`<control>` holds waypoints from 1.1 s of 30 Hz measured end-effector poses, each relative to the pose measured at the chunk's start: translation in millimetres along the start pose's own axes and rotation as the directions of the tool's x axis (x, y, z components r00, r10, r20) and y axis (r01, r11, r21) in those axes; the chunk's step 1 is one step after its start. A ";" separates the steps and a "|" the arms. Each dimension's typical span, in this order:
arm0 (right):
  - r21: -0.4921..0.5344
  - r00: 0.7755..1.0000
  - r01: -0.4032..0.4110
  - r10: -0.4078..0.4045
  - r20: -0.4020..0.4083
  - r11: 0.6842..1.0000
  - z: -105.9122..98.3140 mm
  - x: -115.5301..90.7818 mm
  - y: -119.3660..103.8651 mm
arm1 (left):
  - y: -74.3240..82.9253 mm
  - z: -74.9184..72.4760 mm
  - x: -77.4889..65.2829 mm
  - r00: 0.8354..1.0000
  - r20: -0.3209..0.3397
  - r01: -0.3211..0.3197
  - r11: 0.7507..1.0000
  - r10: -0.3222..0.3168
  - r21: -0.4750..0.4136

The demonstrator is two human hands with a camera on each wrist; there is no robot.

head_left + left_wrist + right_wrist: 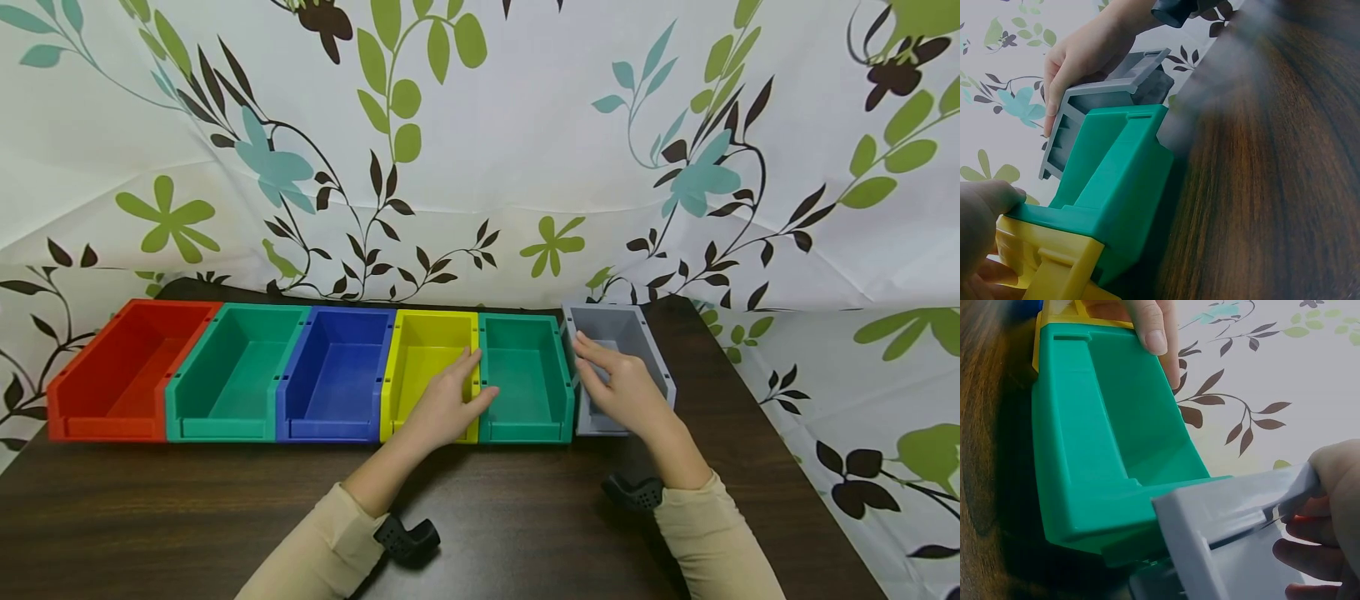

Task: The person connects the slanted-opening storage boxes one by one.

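A grey plastic storage bin (pixel 611 321) is at the right end of a row of bins. My right hand (pixel 626 390) grips its left side wall, with the fingers inside the bin. In the left wrist view the grey bin (pixel 1100 94) looks tilted and stands a little higher than the green bin (pixel 1116 165) beside it. My left hand (pixel 441 404) straddles the adjoining walls of the yellow bin (pixel 423 346) and the right green bin (pixel 525 379). Its thumb reaches over the green bin and its fingers are in the yellow one.
Left of the yellow bin stand a blue bin (pixel 341 375), another green bin (pixel 243 375) and a red bin (pixel 142 367), side by side. All are on a dark wooden table (pixel 187 517). A leaf-patterned cloth (pixel 487 167) hangs behind.
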State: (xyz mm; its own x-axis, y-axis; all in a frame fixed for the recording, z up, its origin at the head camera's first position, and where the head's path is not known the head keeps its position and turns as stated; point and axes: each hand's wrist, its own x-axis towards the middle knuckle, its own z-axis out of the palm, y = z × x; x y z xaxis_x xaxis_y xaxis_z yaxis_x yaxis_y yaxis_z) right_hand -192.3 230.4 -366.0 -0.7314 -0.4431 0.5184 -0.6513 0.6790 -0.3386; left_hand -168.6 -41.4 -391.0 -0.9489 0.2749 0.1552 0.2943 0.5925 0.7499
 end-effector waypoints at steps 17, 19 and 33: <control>-0.005 0.997 -0.058 0.058 0.056 0.998 1.8 1.7 -4.5 | 0.9 -1.5 -1.2 1.000 -0.002 0.006 1.000 -0.006 0.002; -0.005 0.996 -0.061 0.061 0.062 0.998 1.1 1.4 -4.4 | 1.4 -1.5 -1.2 1.000 -0.001 0.007 1.000 -0.007 -0.002; 0.020 0.970 -0.179 0.173 0.170 0.984 -2.6 0.8 -4.4 | -1.1 0.1 1.4 1.000 0.007 0.007 1.000 -0.007 -0.002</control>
State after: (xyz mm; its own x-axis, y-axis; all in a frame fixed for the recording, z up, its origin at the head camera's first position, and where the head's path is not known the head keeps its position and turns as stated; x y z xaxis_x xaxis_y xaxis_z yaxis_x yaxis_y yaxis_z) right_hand -189.5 228.6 -362.0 -0.8565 -0.4122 0.3108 -0.5141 0.7354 -0.4414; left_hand -170.3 -41.6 -391.6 -0.9500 0.2762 0.1456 0.2876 0.5925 0.7525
